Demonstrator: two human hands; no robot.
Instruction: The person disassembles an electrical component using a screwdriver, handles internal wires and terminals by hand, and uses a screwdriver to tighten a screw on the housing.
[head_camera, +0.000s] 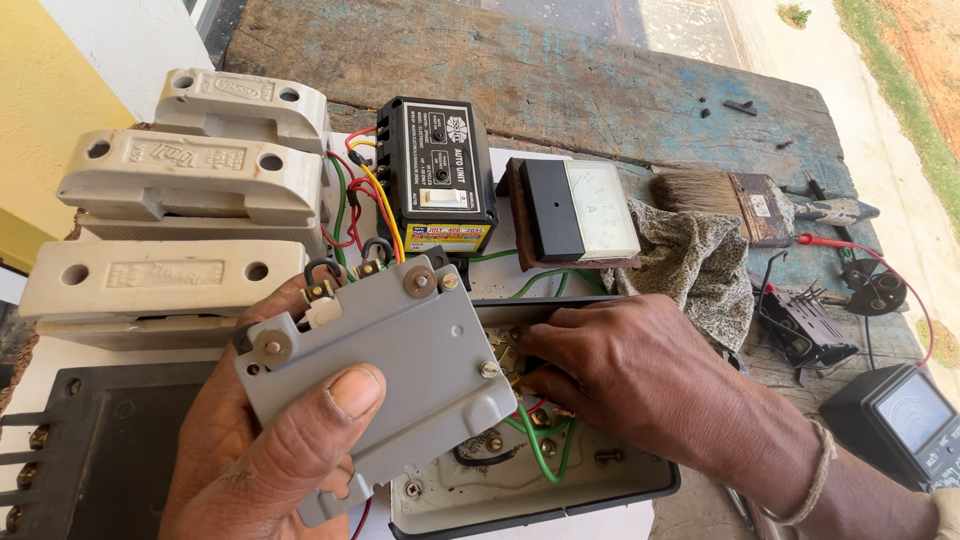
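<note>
A weathered wooden surface (560, 70) with flaking blue paint carries an opened electrical panel, where three cream ceramic fuse carriers (190, 180) stand stacked at the left, their long sides running left to right. Below them, at the lower left corner, lies a black terminal block (95, 440). A person's left hand (270, 440) grips a grey plastic cover plate (380, 360) from beneath, thumb pressed flat on its face; the plate sits tilted, its long axis running from lower left to upper right, its upper end pointing toward a black control unit (437, 175) at the panel's centre. The right hand (640, 375) reaches in from the right, fingers curled closed on small brass terminals just beside the plate's right edge; exactly what they pinch cannot be told. Under both hands sits an open white-lined box (520, 490) holding green wires (540, 450). Right of the control unit stands a panel meter (580, 210) against a crumpled cloth (700, 265), with a paintbrush (720, 195) beyond and a multimeter (900, 420) at the far right.
</note>
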